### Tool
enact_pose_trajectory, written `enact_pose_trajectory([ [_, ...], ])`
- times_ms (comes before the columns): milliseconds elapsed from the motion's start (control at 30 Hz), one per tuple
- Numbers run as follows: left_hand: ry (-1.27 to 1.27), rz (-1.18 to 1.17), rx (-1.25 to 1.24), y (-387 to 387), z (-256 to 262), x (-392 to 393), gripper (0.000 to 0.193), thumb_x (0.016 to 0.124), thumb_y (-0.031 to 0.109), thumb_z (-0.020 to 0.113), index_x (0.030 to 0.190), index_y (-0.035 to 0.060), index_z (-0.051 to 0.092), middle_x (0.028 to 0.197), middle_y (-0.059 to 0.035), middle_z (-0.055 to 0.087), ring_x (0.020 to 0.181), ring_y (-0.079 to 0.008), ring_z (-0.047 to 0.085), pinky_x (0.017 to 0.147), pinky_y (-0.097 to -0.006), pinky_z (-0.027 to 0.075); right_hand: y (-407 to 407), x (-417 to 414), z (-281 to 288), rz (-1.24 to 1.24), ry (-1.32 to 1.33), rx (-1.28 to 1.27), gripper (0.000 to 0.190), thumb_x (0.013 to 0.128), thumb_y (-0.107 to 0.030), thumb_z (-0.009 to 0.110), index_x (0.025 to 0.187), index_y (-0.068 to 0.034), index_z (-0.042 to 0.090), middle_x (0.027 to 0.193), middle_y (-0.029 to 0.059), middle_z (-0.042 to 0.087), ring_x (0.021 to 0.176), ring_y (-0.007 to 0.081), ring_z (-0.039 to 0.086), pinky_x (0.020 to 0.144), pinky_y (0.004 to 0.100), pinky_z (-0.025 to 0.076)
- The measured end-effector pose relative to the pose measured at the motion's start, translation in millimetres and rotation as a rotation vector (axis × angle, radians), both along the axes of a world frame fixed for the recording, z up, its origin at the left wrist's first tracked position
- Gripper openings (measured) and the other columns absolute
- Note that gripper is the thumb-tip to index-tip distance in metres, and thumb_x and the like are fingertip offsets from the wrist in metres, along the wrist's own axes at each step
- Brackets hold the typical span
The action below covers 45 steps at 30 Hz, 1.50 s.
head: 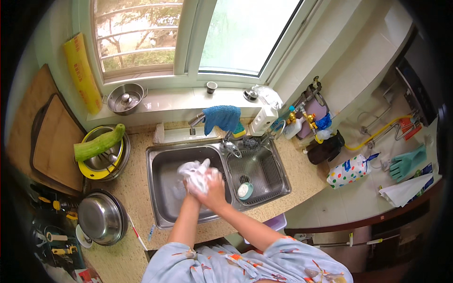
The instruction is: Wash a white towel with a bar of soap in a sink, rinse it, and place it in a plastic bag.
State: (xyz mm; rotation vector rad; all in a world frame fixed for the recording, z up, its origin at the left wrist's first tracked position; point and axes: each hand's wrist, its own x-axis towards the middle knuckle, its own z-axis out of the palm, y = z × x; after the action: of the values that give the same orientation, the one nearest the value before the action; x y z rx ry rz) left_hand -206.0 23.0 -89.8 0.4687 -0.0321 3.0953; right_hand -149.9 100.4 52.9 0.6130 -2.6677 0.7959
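Note:
Over the left basin of the stainless steel sink (170, 212), my left hand (193, 187) and my right hand (213, 187) are pressed together around a white wet cloth (194, 171). Part of the cloth sticks up beyond my fingers, and the hands and cloth look slightly blurred. My left fingers are partly hidden by the cloth and the other hand. A small teal container with something white inside (245, 191) sits in the right basin. Behind the basins stands the metal faucet (231, 148), and a blue cloth (222, 118) hangs over a second spout.
A yellow-green gourd (99, 143) lies across bowls at the left, above stacked metal bowls (101, 217). Cutting boards (58, 141) lean on the left wall. A steel pot (125, 99) stands on the sill; a dark pitcher (325, 146) is at the right.

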Motion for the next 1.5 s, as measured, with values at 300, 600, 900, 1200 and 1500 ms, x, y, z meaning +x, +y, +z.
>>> enact_pose_trajectory([
  [300, 0.038, -0.226, -0.033, -34.2, -24.5, 21.2, 0.057, 0.092, 0.059, 0.044, 0.110, 0.0090, 0.063, 0.109, -0.0106, 0.064, 0.101, -0.0273, 0.062, 0.086, -0.0411, 0.052, -10.9, 5.4, -46.3, 0.223, -0.059, -0.461, 0.043, 0.079, -0.008, 0.064, 0.121, -0.002, 0.059, 0.127, 0.0203, 0.056, 0.122, 0.0314, 0.051, 0.104, 0.0391, 0.037],
  [600, -0.122, -0.215, -0.185, -36.3, 0.4, 16.3, 0.043, 0.097, 0.050, 0.043, 0.114, 0.0123, 0.057, 0.111, -0.0068, 0.063, 0.102, -0.0242, 0.060, 0.093, -0.0384, 0.049, -17.2, -16.6, -48.5, 0.106, -0.262, -0.607, 0.029, 0.081, -0.008, 0.059, 0.109, -0.002, 0.065, 0.124, 0.0173, 0.059, 0.111, 0.0284, 0.060, 0.094, 0.0341, 0.046],
  [900, -0.745, -0.022, -0.756, -8.4, 82.1, 21.2, 0.036, 0.099, 0.038, 0.047, 0.113, 0.0058, 0.057, 0.108, -0.0086, 0.065, 0.098, -0.0213, 0.064, 0.088, -0.0364, 0.052, 12.9, -91.9, -90.5, -0.374, -1.085, -1.242, 0.021, 0.081, -0.011, 0.056, 0.087, 0.004, 0.070, 0.086, 0.0110, 0.069, 0.075, 0.0200, 0.067, 0.063, 0.0363, 0.051],
  [1200, -0.658, -0.111, -1.030, -10.0, 136.8, 29.0, 0.036, 0.087, 0.014, 0.069, 0.117, 0.0022, 0.054, 0.106, -0.0068, 0.063, 0.097, -0.0158, 0.061, 0.084, -0.0304, 0.051, 43.8, -46.2, -156.8, -0.375, -1.695, -1.749, 0.076, 0.092, -0.068, 0.022, 0.131, -0.009, 0.051, 0.136, 0.0134, 0.051, 0.122, 0.0318, 0.052, 0.099, 0.0523, 0.045],
  [1500, -0.894, -0.070, -1.072, -54.1, 101.6, 53.0, 0.028, 0.089, 0.012, 0.067, 0.111, -0.0021, 0.058, 0.105, -0.0100, 0.067, 0.091, -0.0167, 0.066, 0.080, -0.0291, 0.054, 47.5, -79.1, -155.1, -0.094, -1.243, -2.084, 0.047, 0.091, -0.036, 0.060, 0.123, -0.002, 0.055, 0.118, 0.0146, 0.063, 0.108, 0.0272, 0.061, 0.097, 0.0410, 0.048],
])
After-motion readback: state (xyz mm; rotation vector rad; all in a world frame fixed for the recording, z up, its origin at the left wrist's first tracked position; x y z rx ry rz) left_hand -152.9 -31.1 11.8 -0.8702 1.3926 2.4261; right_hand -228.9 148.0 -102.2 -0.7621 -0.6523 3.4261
